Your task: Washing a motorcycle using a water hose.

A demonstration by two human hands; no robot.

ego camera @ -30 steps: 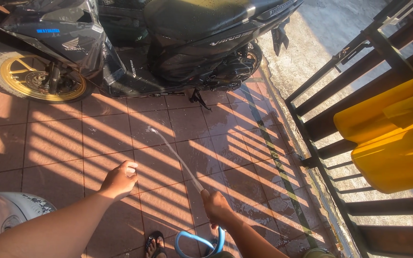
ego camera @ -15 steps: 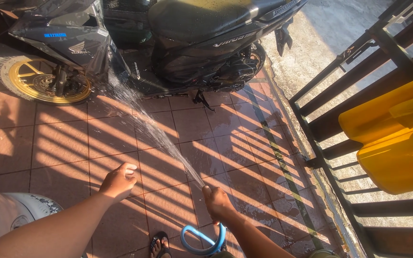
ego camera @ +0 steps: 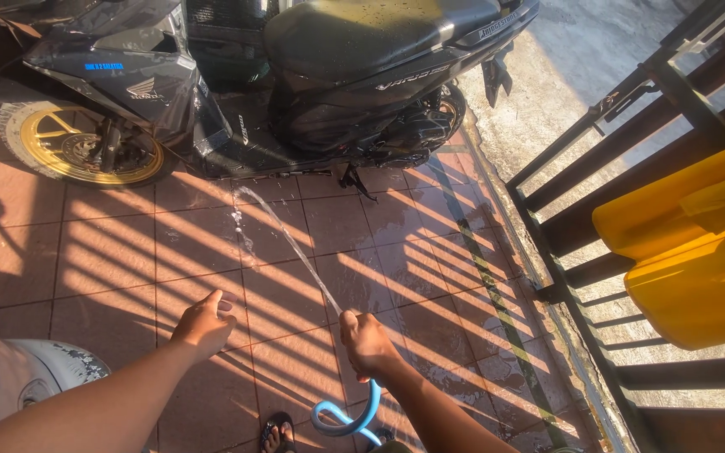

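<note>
My right hand (ego camera: 367, 342) grips the end of a light blue hose (ego camera: 354, 413) that loops down behind it. A thin water jet (ego camera: 283, 235) arcs from the hose toward the lower side of a black scooter (ego camera: 295, 75) parked across the top of the head view. Its wheel with a gold rim (ego camera: 77, 147) stands at the left. My left hand (ego camera: 205, 323) hovers over the tiles to the left of the hose, fingers loosely curled, holding nothing.
Terracotta floor tiles (ego camera: 111, 252) carry striped shadows. A dark metal gate (ego camera: 631, 168) with a yellow plastic panel (ego camera: 690, 243) runs along the right. A white rounded object (ego camera: 18, 377) sits at bottom left. A sandalled foot (ego camera: 277, 434) shows at the bottom edge.
The water jet has dropped from the scooter's upper front body to the floor just below its side. Both hands stay in nearly the same place.
</note>
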